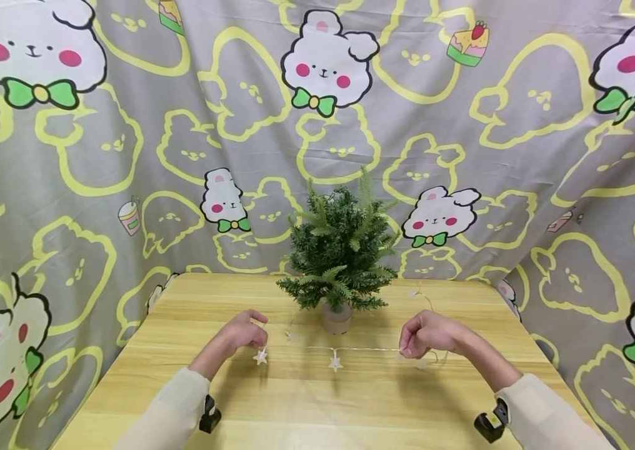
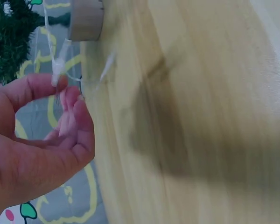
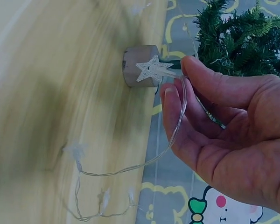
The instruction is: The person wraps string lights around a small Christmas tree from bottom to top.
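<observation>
String of star lights (image 1: 335, 354) stretched between two pinching hands, in front of the small tree (image 1: 345, 244).

The left hand (image 1: 245, 331) has its grip narrow on a pale stem of the string; the right hand (image 1: 432, 331) pinches another star's stem, with one star (image 1: 335, 362) dangling midway over the bench (image 1: 323, 412). I'd guess it's feather-light and limp, the clear wire (image 3: 109, 175) a bit slippery, the star points delicate: best held by wire or stems. There's room toward the near side; behind, tree and curtain (image 1: 340, 134) crowd in, and the loose coil by the right hand could snag.
</observation>
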Demonstrator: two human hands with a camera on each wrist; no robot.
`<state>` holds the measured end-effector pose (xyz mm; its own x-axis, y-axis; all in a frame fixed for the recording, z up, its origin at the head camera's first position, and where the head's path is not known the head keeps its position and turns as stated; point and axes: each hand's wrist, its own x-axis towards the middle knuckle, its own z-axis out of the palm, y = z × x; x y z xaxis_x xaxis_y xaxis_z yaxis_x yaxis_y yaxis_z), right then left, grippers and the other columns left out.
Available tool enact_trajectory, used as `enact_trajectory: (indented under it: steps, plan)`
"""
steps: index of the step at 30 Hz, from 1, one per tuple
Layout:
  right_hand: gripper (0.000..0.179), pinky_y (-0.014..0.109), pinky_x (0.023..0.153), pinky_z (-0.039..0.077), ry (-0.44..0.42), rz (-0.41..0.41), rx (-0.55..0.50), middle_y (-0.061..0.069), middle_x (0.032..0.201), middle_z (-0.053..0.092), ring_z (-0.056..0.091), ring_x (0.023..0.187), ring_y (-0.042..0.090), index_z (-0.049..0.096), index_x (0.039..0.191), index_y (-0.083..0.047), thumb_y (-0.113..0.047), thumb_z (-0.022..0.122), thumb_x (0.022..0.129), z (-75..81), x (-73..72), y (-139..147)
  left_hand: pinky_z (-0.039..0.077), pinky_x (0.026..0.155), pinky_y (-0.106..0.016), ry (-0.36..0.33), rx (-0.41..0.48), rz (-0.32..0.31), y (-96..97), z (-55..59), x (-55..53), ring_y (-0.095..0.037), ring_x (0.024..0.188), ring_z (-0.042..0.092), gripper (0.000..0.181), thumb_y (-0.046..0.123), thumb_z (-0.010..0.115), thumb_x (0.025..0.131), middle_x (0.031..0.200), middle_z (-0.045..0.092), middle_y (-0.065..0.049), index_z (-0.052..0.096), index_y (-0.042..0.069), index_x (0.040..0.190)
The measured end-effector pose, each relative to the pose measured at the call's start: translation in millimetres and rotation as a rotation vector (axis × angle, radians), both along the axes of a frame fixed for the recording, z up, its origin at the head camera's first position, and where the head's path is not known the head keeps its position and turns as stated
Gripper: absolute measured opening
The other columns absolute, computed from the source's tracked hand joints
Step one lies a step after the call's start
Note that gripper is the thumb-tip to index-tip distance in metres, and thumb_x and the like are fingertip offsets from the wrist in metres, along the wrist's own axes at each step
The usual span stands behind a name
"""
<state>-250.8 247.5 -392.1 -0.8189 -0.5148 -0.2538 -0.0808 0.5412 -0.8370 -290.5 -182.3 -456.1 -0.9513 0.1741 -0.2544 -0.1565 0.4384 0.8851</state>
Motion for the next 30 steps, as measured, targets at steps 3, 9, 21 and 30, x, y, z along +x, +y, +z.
enact_trajectory:
  steps: [3,9,21,30]
  plan:
    - [0.011,0.036,0.073,0.06,0.015,-0.006,0.019,0.007,0.075,0.071,0.065,0.07,0.017,0.071,0.086,0.007,0.008,0.069,0.076,3.3,0.2,2,0.059,0.082,-0.043,0.011,-0.03,0.037,-8.2,2.5,-5.7,-0.019,0.071,0.059,0.062,-0.006,0.063,0.074,0.077,0.061,-0.009,0.05,-0.01,0.135]
    - [0.012,0.031,0.068,0.054,0.03,-0.037,0.034,0.006,0.075,0.07,0.059,0.068,0.016,0.07,0.085,0.007,0.01,0.065,0.074,8.3,-0.5,14,0.06,0.085,-0.041,0.013,-0.056,0.077,-31.7,4.5,-11.7,-0.022,0.083,0.068,0.05,-0.002,0.065,0.081,0.101,0.069,-0.02,0.056,-0.013,0.129]
    - [0.004,0.031,0.066,0.051,-0.006,-0.025,0.028,0.004,0.075,0.064,0.054,0.068,0.016,0.068,0.087,0.005,0.004,0.068,0.083,19.1,-0.9,32,0.062,0.078,-0.029,-0.072,0.193,-0.043,-48.2,31.8,-20.0,-0.014,0.079,0.072,0.03,-0.002,0.062,0.091,0.094,0.073,-0.012,0.06,-0.016,0.118]
    - [0.008,0.027,0.061,0.046,-0.012,0.017,0.047,0.005,0.075,0.061,0.05,0.067,0.017,0.068,0.09,0.007,0.001,0.067,0.084,45.7,-1.8,34,0.058,0.077,-0.019,-0.06,0.357,-0.119,-51.6,74.3,-26.8,-0.006,0.083,0.071,0.029,0.007,0.055,0.103,0.094,0.075,-0.001,0.058,-0.013,0.124]
